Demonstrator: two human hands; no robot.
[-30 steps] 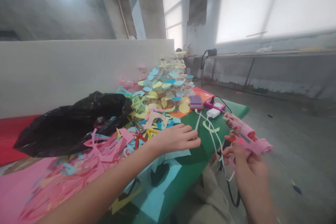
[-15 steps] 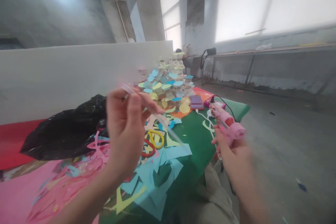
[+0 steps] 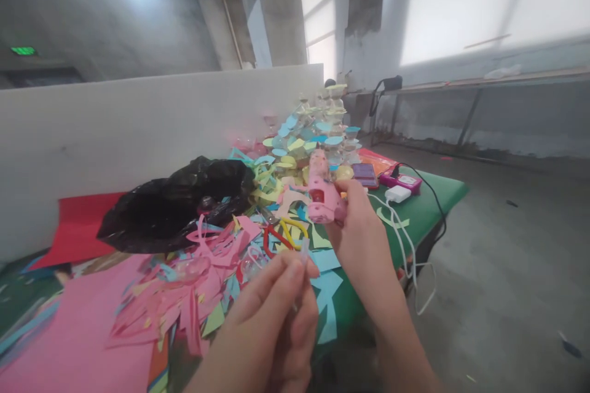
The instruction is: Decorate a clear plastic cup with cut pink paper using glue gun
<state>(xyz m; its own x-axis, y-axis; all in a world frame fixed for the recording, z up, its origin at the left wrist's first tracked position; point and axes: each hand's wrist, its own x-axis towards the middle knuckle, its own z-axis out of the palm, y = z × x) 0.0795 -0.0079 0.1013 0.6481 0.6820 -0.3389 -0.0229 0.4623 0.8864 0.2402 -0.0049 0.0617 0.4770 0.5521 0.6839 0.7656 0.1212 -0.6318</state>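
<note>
My left hand (image 3: 281, 310) is closed round a translucent stick (image 3: 305, 248), whose tip shows above the thumb; the rest is mostly hidden by the fingers. Just above and to the right, my right hand (image 3: 357, 227) grips a pink glue gun (image 3: 322, 193), its nozzle pointing away from me. Behind the gun stands a stack of clear cups with blue and yellow paper discs (image 3: 333, 140). Scissors with red and yellow handles (image 3: 295, 233) lie on paper scraps beyond my left hand.
A black plastic bag (image 3: 152, 212) and pink paper (image 3: 87, 319) lie at the left. A phone (image 3: 365, 175), magenta power strip (image 3: 401, 182), white charger (image 3: 397, 194) and cables sit on the green table (image 3: 440, 189). A white board (image 3: 161, 116) stands behind.
My left hand has moved down and right with the stick. My right hand has brought the glue gun leftward, turning it to point away. The view has shifted left.
</note>
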